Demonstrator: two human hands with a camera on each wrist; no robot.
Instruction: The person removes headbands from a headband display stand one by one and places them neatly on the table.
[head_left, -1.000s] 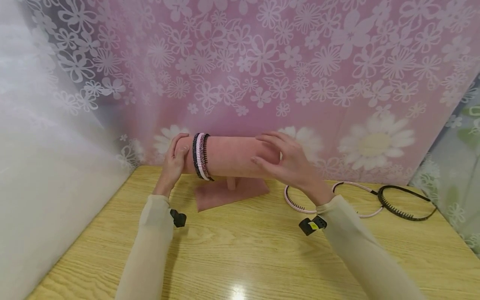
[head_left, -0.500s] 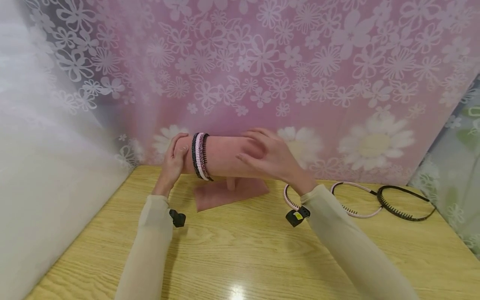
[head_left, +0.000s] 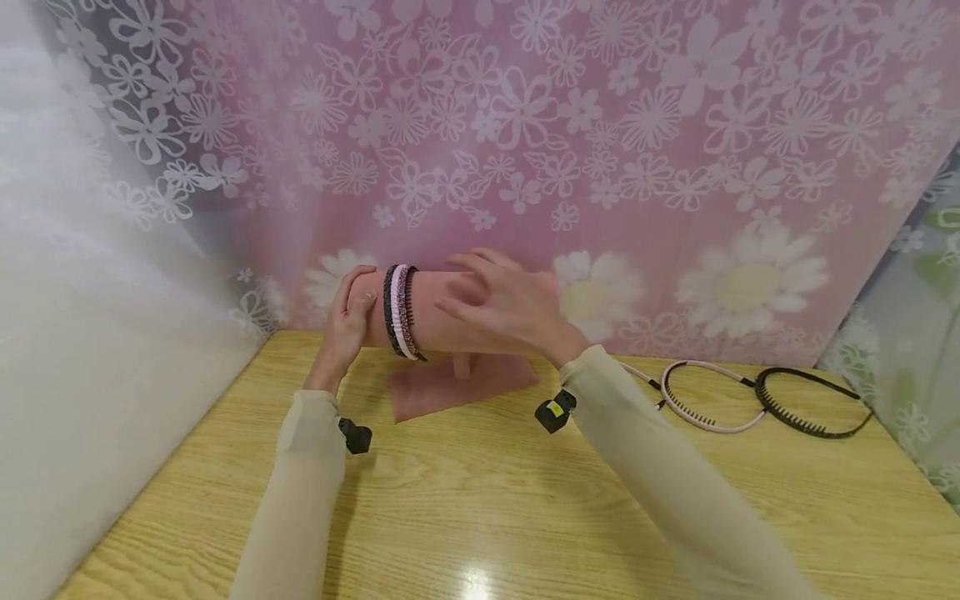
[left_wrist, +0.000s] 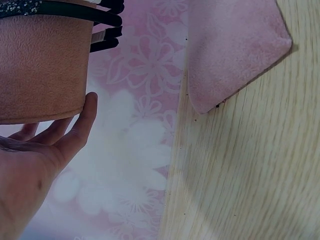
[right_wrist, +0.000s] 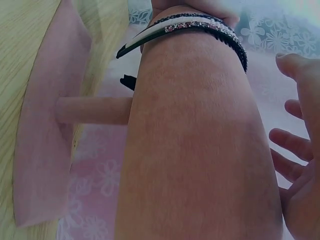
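Observation:
A pink velvety headband display stand, a thick horizontal roll (head_left: 435, 329) on a short post above a flat base (head_left: 423, 398), stands near the back curtain. My left hand (head_left: 345, 325) grips the roll's left end, thumb in front and fingers behind. Near that end sit three headbands side by side: a dark glittery one (head_left: 389, 308), a pale pink one (head_left: 399, 321) and a pink glittery one with comb teeth (head_left: 406, 292). My right hand (head_left: 510, 304) is over the roll, to their right, fingers spread and holding nothing. In the right wrist view, its fingers (right_wrist: 290, 142) are beside the roll.
On the table (head_left: 450, 500) at the right lie more headbands: a pale pink one (head_left: 712, 429), another partly hidden behind the right forearm (head_left: 637, 372), and a black toothed one (head_left: 810, 430). A flowered pink curtain (head_left: 480, 192) closes off the back.
My right hand has slid leftward along the roll, from its right end towards the three headbands. The left hand keeps its grip.

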